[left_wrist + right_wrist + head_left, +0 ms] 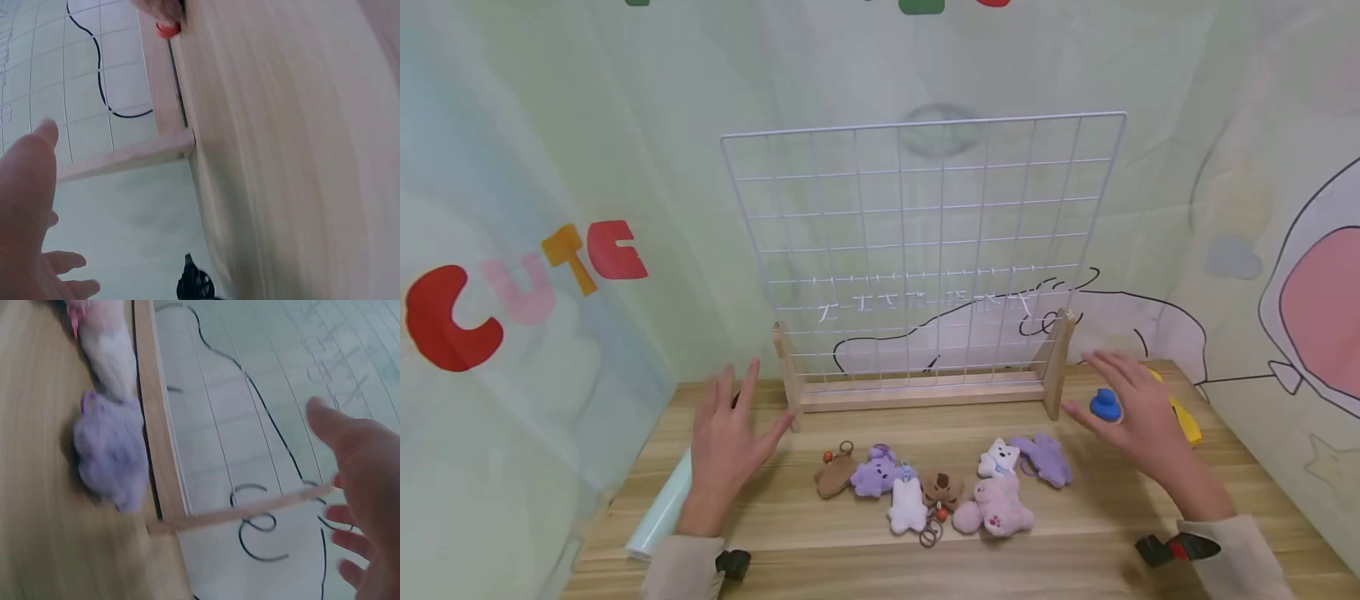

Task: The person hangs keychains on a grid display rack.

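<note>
My left hand (727, 437) is raised at the left end of a white wire grid rack (940, 225), fingers spread, holding nothing. At the other end my right hand (1138, 408) is held the same way, thumb toward the wooden foot (1058, 364). Small white hooks (916, 300) hang in a row on the grid. In front of its wooden base (925, 393) lie plush keychains: a brown one (835, 476), a purple one (876, 472), a white one (907, 504), a brown bear (942, 488), a pink one (1003, 506), a white dog (998, 459) and another purple one (112, 450).
A pale green roll (662, 506) lies at the table's left edge, partly behind my left hand. Near my right hand are a blue duck (1105, 405) and a yellow object (1186, 423), partly covered by it. A printed curtain (625, 108) surrounds the wooden table (820, 567).
</note>
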Demonstrator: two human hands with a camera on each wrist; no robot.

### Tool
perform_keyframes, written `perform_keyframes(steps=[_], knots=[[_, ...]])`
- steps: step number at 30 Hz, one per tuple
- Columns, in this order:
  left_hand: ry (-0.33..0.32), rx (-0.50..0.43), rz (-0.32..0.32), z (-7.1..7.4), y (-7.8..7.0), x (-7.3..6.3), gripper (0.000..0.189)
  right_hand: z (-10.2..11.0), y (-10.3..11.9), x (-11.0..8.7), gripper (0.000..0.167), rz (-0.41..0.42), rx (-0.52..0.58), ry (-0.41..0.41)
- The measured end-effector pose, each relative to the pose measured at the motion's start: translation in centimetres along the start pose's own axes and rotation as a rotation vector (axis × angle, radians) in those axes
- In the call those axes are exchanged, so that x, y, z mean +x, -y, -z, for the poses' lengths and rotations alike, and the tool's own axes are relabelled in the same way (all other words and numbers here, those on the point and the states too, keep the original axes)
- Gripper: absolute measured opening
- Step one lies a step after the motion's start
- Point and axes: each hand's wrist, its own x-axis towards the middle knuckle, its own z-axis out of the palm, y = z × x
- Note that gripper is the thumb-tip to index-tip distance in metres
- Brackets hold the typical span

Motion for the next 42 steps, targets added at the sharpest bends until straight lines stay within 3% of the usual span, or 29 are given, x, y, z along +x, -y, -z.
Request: perform_keyframes(steps=[3, 6, 10, 13, 19, 27, 36, 42], knots=[[0.032, -0.142, 0.034, -0.3, -0.9, 0.6, 0.088, -1.2, 1.1, -0.4, 0.058, 0.090, 0.088, 0.075], [0.116, -0.267, 0.112, -1.0, -1.7, 1.1, 0.079, -2.6, 2.0, -0.8, 0.042, 0.088, 0.123, 0.245], [0.187, -0.344, 0.196, -2.4, -2.5, 1.8, 0.068, -4.2, 2.7, -0.8, 0.048, 0.034, 0.091, 0.454], [0.184, -0.371, 0.233, -3.3, -2.9, 2.2, 0.059, -5.2, 2.9, -0.7, 0.053, 0.011, 0.055, 0.527], [0.153, -0.393, 0.286, -4.1, -3.3, 2.6, 0.044, -6.4, 3.0, -0.3, 0.037, -0.036, 0.065, 0.568], [0.139, -0.424, 0.270, -4.5, -3.1, 2.5, 0.036, -7.1, 2.5, -0.2, 0.014, -0.102, 0.115, 0.572], [0.157, -0.419, 0.287, -4.8, -3.1, 2.3, 0.036, -7.3, 2.3, -0.5, 0.007, -0.067, 0.089, 0.526], [0.173, -0.409, 0.300, -4.7, -3.3, 2.4, 0.038, -6.2, 2.3, -0.2, 0.015, -0.140, 0.052, 0.570]])
